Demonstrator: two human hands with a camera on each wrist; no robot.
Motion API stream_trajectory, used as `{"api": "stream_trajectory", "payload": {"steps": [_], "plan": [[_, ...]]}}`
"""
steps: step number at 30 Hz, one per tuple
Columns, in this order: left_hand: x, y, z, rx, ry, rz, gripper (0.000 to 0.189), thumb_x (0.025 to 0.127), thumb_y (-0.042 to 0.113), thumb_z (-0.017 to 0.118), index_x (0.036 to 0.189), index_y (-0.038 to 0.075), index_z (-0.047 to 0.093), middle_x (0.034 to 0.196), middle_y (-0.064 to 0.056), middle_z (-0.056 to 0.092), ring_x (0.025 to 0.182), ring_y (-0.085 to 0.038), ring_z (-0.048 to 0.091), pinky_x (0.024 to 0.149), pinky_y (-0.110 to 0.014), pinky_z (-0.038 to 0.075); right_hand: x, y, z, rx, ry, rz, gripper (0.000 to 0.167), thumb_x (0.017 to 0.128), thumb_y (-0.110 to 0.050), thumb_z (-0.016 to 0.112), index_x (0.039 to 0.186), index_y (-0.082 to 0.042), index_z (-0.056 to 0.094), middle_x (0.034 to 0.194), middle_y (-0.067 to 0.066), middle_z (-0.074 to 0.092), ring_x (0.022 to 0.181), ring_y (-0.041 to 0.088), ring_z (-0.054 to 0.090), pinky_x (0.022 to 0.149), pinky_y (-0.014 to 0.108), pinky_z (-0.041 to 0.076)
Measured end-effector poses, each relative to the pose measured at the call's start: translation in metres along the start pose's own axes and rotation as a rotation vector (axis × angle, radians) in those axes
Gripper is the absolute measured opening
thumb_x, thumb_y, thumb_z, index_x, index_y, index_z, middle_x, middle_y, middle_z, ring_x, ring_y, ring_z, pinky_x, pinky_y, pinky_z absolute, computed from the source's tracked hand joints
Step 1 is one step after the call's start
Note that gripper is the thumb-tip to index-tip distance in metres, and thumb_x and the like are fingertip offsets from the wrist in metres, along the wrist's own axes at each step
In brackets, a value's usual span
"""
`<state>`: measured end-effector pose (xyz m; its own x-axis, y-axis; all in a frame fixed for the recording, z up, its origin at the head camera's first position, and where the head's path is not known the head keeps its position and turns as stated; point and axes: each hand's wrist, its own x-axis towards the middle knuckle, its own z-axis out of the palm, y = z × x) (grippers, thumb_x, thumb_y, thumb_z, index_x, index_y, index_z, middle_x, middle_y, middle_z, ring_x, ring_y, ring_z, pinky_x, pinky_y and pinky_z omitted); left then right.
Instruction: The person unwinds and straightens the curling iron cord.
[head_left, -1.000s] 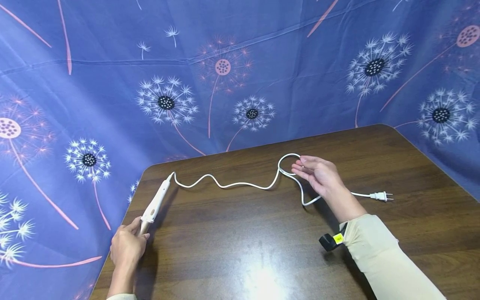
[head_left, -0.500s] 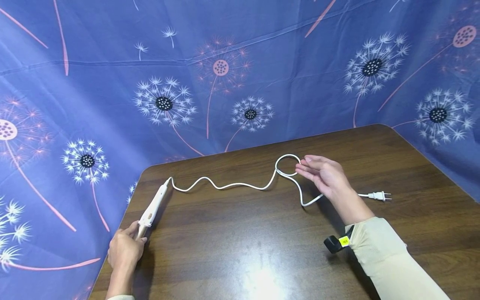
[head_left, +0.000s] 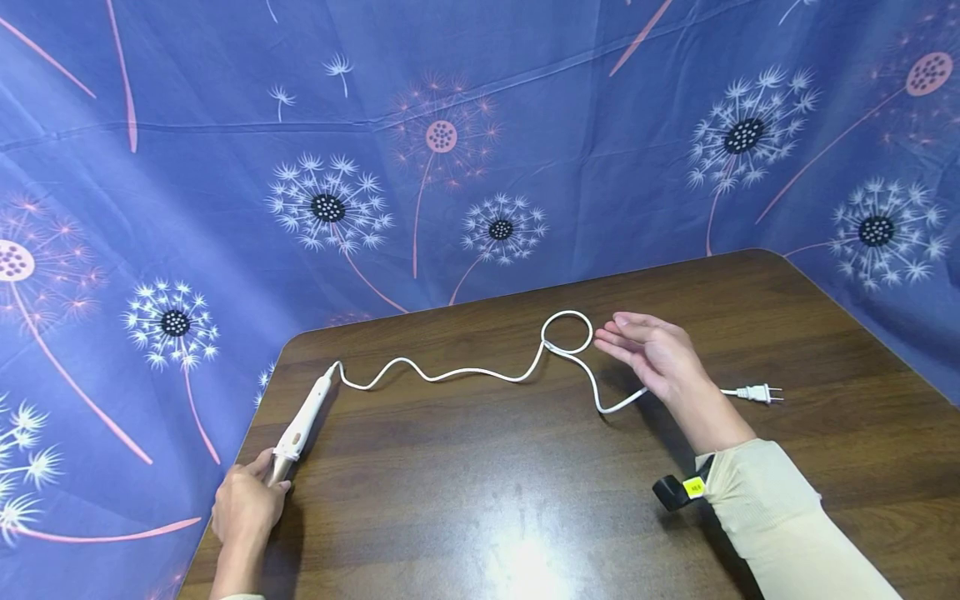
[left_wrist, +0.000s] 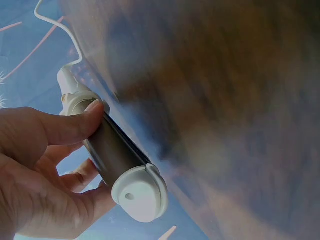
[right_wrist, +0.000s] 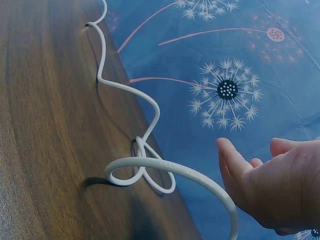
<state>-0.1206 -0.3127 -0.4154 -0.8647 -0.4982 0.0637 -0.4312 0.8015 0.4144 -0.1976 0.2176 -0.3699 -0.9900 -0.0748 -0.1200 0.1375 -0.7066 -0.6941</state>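
A white curling iron (head_left: pixel 303 423) slants at the table's left side, its handle pointing away from me. My left hand (head_left: pixel 246 504) grips its brownish barrel; in the left wrist view thumb and fingers wrap the barrel (left_wrist: pixel 111 150), with the white end cap (left_wrist: pixel 140 197) nearest the camera. From the handle, a white cord (head_left: pixel 472 371) waves right across the table into a round loop (head_left: pixel 567 312). My right hand (head_left: pixel 656 354) hovers just right of that loop, fingers extended and holding nothing. Part of the cord is hidden behind the right wrist; its two-pin plug (head_left: pixel 756 392) lies beyond.
The brown wooden table (head_left: pixel 450 467) has its rear edge against a blue dandelion-print cloth (head_left: pixel 600 192), which also hangs along the left side. A small black device with a yellow label (head_left: pixel 678 490) is strapped at the right wrist.
The left hand has drawn the curling iron slightly down and left, and the cord with its loop has slid left. My right hand has shifted a little right, away from the loop.
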Motion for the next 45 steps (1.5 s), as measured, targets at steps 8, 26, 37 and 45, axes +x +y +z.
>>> {"api": "stream_trajectory", "payload": {"steps": [8, 26, 37, 45], "plan": [[0.0, -0.001, 0.0, 0.006, -0.007, 0.001, 0.063, 0.076, 0.011, 0.075, 0.135, 0.012, 0.055, 0.124, -0.029, 0.05, 0.105, -0.059, 0.048, 0.073, -0.06, 0.042, -0.001, 0.0, 0.0, -0.014, -0.006, -0.007, 0.012, 0.095, 0.006, 0.048, 0.107, 0.003, 0.05, 0.095, 0.015, 0.063, 0.091, 0.025, 0.067, 0.094, 0.041, 0.049], [0.0, -0.005, 0.001, 0.049, -0.031, 0.072, 0.066, 0.074, 0.014, 0.079, 0.135, 0.01, 0.053, 0.117, -0.033, 0.053, 0.099, -0.06, 0.051, 0.066, -0.059, 0.043, -0.004, -0.001, -0.008, -0.007, -0.012, -0.012, 0.014, 0.094, 0.005, 0.052, 0.108, 0.003, 0.049, 0.096, 0.013, 0.063, 0.089, 0.025, 0.067, 0.093, 0.042, 0.049], [-0.001, -0.001, 0.001, 0.095, -0.033, 0.088, 0.072, 0.069, 0.014, 0.084, 0.135, 0.012, 0.055, 0.116, -0.034, 0.054, 0.092, -0.06, 0.053, 0.06, -0.057, 0.045, -0.007, -0.002, -0.011, 0.003, -0.025, -0.012, 0.019, 0.095, 0.004, 0.05, 0.112, 0.004, 0.042, 0.095, 0.013, 0.062, 0.089, 0.025, 0.067, 0.088, 0.04, 0.053], [-0.003, 0.0, -0.001, 0.106, -0.021, 0.111, 0.07, 0.069, 0.017, 0.084, 0.133, 0.013, 0.057, 0.116, -0.034, 0.055, 0.089, -0.06, 0.054, 0.057, -0.056, 0.044, -0.008, -0.002, -0.015, 0.038, -0.043, -0.02, 0.012, 0.095, 0.006, 0.05, 0.107, 0.004, 0.05, 0.094, 0.014, 0.064, 0.089, 0.027, 0.068, 0.087, 0.042, 0.053]]}}
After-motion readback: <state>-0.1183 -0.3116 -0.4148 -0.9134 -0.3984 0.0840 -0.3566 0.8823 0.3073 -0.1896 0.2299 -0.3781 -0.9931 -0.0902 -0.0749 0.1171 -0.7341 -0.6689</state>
